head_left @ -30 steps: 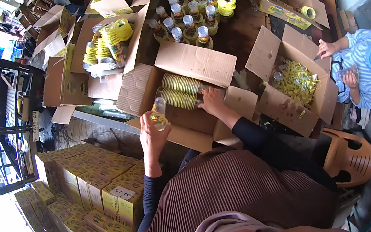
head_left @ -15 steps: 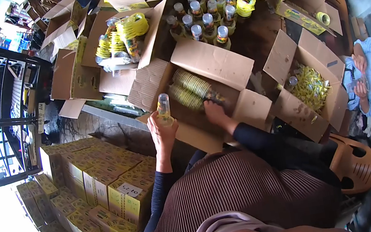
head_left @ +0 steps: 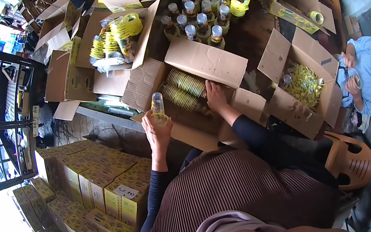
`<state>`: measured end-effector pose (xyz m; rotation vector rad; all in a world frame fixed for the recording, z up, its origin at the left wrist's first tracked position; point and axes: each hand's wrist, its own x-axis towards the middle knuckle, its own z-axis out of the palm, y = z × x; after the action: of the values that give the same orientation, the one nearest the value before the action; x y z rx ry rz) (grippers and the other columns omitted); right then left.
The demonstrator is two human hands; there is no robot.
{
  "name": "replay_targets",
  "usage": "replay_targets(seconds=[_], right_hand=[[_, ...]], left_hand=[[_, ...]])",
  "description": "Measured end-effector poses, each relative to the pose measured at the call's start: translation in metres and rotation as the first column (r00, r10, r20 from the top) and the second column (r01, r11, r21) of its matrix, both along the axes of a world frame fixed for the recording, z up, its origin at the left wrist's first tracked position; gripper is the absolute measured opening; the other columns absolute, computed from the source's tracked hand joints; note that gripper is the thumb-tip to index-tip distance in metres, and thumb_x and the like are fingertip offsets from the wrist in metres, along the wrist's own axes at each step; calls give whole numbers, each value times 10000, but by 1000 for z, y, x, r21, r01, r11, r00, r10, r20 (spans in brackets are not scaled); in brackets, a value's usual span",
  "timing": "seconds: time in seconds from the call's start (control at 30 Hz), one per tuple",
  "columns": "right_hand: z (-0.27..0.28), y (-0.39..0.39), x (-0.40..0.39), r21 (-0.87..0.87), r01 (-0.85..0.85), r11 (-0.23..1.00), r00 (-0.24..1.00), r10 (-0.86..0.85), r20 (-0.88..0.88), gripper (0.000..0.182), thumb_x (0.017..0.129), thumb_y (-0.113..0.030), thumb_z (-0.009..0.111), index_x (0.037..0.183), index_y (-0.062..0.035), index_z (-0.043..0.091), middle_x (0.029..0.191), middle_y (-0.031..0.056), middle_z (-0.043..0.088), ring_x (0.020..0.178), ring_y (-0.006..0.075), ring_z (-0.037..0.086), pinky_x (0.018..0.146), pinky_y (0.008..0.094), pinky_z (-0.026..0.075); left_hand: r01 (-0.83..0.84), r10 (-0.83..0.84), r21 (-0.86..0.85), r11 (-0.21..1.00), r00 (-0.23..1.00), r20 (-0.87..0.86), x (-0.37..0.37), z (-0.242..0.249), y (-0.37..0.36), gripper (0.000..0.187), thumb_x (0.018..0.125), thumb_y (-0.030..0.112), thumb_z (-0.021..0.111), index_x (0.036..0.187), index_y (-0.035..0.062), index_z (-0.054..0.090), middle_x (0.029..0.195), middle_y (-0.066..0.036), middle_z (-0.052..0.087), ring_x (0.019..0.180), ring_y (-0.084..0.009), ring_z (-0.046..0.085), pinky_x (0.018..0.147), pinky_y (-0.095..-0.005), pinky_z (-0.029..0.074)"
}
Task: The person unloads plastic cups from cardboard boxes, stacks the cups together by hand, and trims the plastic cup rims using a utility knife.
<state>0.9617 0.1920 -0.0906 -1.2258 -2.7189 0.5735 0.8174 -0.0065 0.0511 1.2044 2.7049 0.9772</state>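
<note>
My left hand [head_left: 157, 129] is closed around a clear plastic bottle-shaped container [head_left: 157, 103], held upright above the near left side of an open cardboard box [head_left: 206, 61]. Two long stacks of yellow-rimmed pieces [head_left: 184, 89] lie side by side inside that box. At their right end is my right hand [head_left: 216, 97], its fingers bent against the end of the upper stack. Its fingertips are partly hidden, and a dark patterned part of the stacked pieces shows beneath the hand.
Several clear-topped containers [head_left: 201, 18] stand behind the box, beside yellow ring stacks [head_left: 239, 3]. An open carton of yellow wrappers [head_left: 306, 82] sits to the right, near a seated co-worker [head_left: 368, 72]. Packed yellow cartons [head_left: 101, 168] are piled at left, and an orange chair [head_left: 350, 158] stands at right.
My right hand has moved slightly up and right, from the near end of the stacks to the upper stack's end. The left hand still holds the container. The whole view has shifted slightly.
</note>
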Motion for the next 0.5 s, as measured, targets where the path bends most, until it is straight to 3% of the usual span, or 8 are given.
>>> replay_targets(seconds=[0.03, 0.1, 0.13, 0.2, 0.23, 0.3, 0.43, 0.5], right_hand=[[-4, 2, 1, 1, 6, 1000, 1000, -6, 0, 624, 755, -85, 641, 1316, 1, 381, 1268, 195, 475, 1086, 373, 514, 917, 454, 449], [-12, 5, 2, -206, -98, 974, 995, 95, -25, 625, 752, 2, 562, 1341, 12, 353, 1229, 218, 499, 1069, 395, 522, 929, 455, 437], [-17, 3, 2, -208, -92, 974, 996, 88, -29, 625, 752, 2, 562, 1341, 12, 353, 1229, 218, 499, 1069, 395, 522, 929, 455, 437], [-21, -3, 4, -335, -254, 907, 964, 207, -169, 627, 761, 33, 521, 1356, 20, 322, 1198, 248, 514, 1060, 421, 522, 920, 466, 438], [-21, -10, 6, -337, -246, 909, 965, 198, -171, 627, 761, 33, 521, 1356, 20, 322, 1198, 248, 514, 1060, 421, 522, 920, 466, 438], [-17, -31, 3, -296, -308, 904, 951, 296, -86, 615, 817, 4, 530, 1379, 25, 283, 1275, 234, 484, 1144, 414, 495, 933, 460, 454], [-3, -31, -4, -385, -257, 886, 958, 286, 19, 819, 754, -138, 702, 1411, 17, 238, 1288, 256, 472, 1172, 435, 475, 964, 458, 438], [6, -21, -1, -388, -278, 879, 945, 323, 54, 824, 767, -157, 707, 1419, 18, 235, 1311, 262, 459, 1184, 414, 477, 982, 438, 426]], left_hand=[[-1, 1, 17, 1000, 1000, -8, -1, -2, -1, 676, 646, 176, 774, 1194, -18, 429, 1075, -200, 504, 1040, -373, 489, 933, -451, 402], [4, -4, 33, 999, 1000, -20, -1, -5, -1, 677, 655, 195, 776, 1199, -12, 431, 1087, -194, 507, 1048, -372, 494, 924, -446, 411], [-4, 5, 46, 999, 1000, -21, -1, -5, -1, 678, 656, 199, 778, 1200, -10, 432, 1084, -194, 507, 1043, -374, 497, 916, -448, 413], [-3, 5, 54, 999, 1000, -24, 0, -3, -1, 678, 657, 203, 780, 1200, -8, 433, 1081, -193, 508, 1037, -375, 499, 908, -451, 415], [-1, 2, 53, 999, 1000, -10, 1, 0, 1, 668, 659, 178, 775, 1197, -19, 430, 1082, -200, 505, 1047, -374, 491, 930, -448, 402], [6, -6, 48, 999, 1000, 6, 3, 2, 4, 659, 662, 152, 770, 1194, -30, 427, 1084, -206, 502, 1057, -373, 482, 952, -446, 389], [0, 1, 37, 999, 1000, -31, 1, -2, 7, 665, 660, 172, 777, 1193, -24, 431, 1076, -207, 509, 1048, -374, 488, 949, -448, 387], [8, -7, 20, 1000, 998, -64, -2, -6, 10, 669, 659, 182, 781, 1193, -21, 433, 1071, -206, 513, 1045, -373, 490, 948, -450, 386]])
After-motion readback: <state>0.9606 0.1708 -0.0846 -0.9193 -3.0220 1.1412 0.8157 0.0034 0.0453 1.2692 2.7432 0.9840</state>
